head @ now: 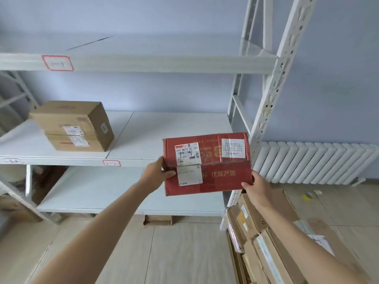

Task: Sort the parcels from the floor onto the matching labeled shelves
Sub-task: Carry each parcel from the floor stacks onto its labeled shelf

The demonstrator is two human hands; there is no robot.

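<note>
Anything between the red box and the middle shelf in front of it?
Nothing visible. The red box, held by the left hand and right hand, faces a bare stretch of the middle shelf. The brown box sits far to the left, clear of the path.

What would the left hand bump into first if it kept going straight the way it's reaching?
Probably the front edge of the middle shelf, just beyond the left hand gripping the red box; depth is unclear.

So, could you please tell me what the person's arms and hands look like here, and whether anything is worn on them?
Both arms are bare along their whole visible length: no sleeves show. The left hand and the right hand wear no gloves, and no watch, bracelet or ring is visible.
</note>
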